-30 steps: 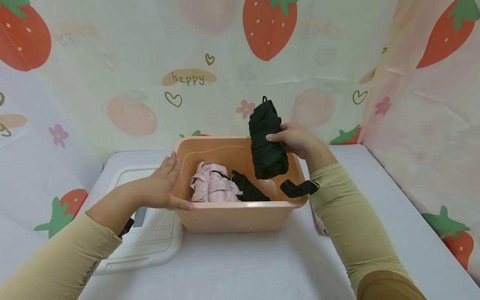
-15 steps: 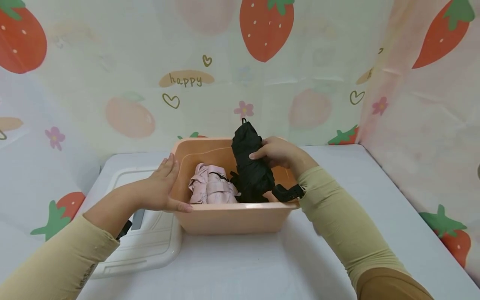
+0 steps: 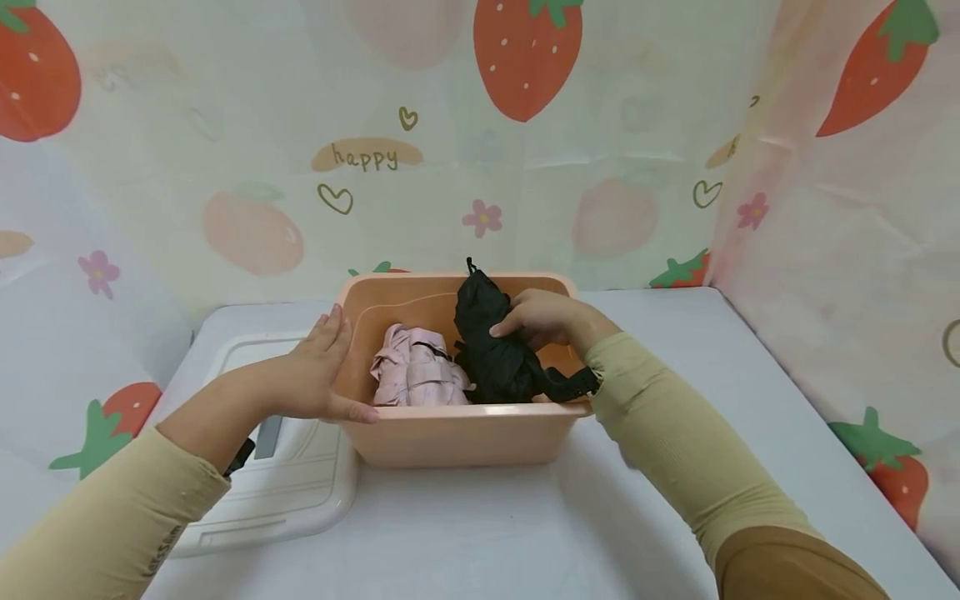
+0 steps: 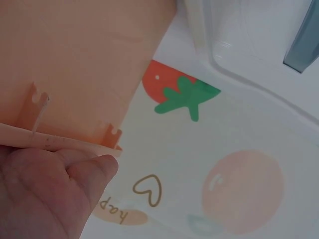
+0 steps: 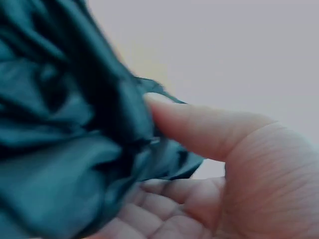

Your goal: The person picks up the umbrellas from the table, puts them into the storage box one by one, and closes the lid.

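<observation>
My right hand holds a black folded umbrella inside the peach plastic bin, thumb on its near side and fingers behind. The umbrella leans, its looped end up by the far rim and its lower end down in the bin. In the right wrist view its crinkled cloth fills the left side. To its left lies a pink folded bundle with a black strap. Another dark item beneath the umbrella is mostly hidden. My left hand rests on the bin's left rim, fingers straight and thumb along the front corner.
A white lid with a grey-blue latch lies on the white table, left of the bin. Strawberry-printed sheeting encloses the back and sides.
My right hand has brought the black umbrella down and to the left, from above the bin's right side into the bin. The left hand has stayed on the rim.
</observation>
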{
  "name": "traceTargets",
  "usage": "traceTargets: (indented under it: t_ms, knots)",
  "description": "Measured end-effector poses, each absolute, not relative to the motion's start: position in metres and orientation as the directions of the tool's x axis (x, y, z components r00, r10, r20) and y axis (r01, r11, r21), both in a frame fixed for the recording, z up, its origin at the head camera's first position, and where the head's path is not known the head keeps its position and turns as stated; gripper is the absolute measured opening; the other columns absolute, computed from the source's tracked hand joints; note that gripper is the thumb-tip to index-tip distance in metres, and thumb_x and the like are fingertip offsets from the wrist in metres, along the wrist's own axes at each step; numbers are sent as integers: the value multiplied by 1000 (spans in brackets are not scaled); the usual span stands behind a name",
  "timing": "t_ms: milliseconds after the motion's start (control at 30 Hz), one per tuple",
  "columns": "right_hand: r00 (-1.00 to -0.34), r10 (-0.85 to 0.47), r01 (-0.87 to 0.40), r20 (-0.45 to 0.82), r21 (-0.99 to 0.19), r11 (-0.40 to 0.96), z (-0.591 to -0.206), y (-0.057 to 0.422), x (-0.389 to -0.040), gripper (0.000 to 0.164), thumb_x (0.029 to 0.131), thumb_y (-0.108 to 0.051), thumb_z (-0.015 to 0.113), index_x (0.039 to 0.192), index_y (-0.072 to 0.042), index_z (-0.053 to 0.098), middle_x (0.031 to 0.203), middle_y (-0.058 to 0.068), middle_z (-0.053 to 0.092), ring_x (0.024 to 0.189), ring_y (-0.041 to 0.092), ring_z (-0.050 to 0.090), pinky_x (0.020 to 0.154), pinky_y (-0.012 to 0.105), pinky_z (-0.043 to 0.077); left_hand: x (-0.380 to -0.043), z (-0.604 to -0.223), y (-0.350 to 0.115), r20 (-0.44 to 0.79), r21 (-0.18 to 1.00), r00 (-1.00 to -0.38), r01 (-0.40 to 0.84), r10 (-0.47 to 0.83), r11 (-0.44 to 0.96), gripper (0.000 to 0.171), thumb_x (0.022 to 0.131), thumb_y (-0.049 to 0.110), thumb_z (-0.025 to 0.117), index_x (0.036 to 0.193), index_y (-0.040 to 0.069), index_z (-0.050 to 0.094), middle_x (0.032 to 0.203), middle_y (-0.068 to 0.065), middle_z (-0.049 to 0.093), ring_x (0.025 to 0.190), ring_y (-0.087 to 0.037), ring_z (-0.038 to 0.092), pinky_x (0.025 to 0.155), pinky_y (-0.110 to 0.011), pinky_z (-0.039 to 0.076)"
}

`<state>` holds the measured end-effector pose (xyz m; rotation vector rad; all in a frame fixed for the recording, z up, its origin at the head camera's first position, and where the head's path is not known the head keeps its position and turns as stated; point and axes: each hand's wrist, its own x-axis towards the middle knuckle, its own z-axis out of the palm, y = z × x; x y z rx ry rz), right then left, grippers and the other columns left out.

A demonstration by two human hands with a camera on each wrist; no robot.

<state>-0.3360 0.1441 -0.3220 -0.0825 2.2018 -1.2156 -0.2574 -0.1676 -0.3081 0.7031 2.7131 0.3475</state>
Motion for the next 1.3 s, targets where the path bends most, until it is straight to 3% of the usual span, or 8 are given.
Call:
traceTargets:
  t_ms: [233,400,567,667,767,900,1300]
  knots:
    - [-783,-318,225,-535,-720,657,-329,144,-335,40,84,-15,65,116,4,50,108,16,58,90,26,63,75,36,53,-258,-309,-167,-244,307,-830,425,502,852,134,62,75,61,139,-14,-4,145,-29,-19,134,-44,-14,106,-58,6]
    - [-760,-342,239,-553,-727,644,-332,142,-335,45,85,-13,64,120,5,44,108,16,56,90,25,63,76,36,53,-259,-309,-168,-240,312,-830,425,504,850,134,62,74,61,139,-14,-4,145,-29,-19,134,-44,-14,106,-58,6]
    - [-726,-396,244,-563,-748,617,-335,142,-335,35,92,-20,55,112,8,48,98,22,62,83,31,66,74,40,53,-258,-310,-168,-234,316,-829,429,508,846,134,62,74,62,139,-15,-3,145,-29,-18,134,-44,-13,106,-58,5]
    - [-717,-395,277,-574,-756,594,-334,144,-334,51,95,-37,45,113,10,51,101,29,62,89,38,64,77,45,52,-259,-310,-169,-234,311,-829,432,508,847,134,62,74,62,139,-15,-3,145,-29,-18,134,-44,-13,106,-58,5]
    - [-714,-389,296,-582,-754,586,-330,146,-334,74,93,-57,34,115,11,52,108,30,60,96,40,61,81,47,50,-260,-310,-169,-236,307,-828,433,508,848,134,62,74,62,139,-15,-3,145,-29,-19,133,-44,-14,106,-58,5]
    - [-728,-395,286,-560,-772,567,-327,149,-334,88,88,-67,25,117,11,53,110,29,59,98,39,60,80,46,50,-261,-311,-170,-239,302,-830,430,504,851,135,61,75,61,140,-14,-3,145,-28,-20,134,-43,-15,106,-58,5]
    - [-767,-374,270,-521,-792,547,-320,150,-334,90,88,-69,22,119,9,52,114,28,58,99,39,60,80,44,51,-261,-311,-170,-241,307,-824,436,512,846,133,63,74,61,139,-14,-3,145,-28,-20,133,-43,-16,106,-58,5]
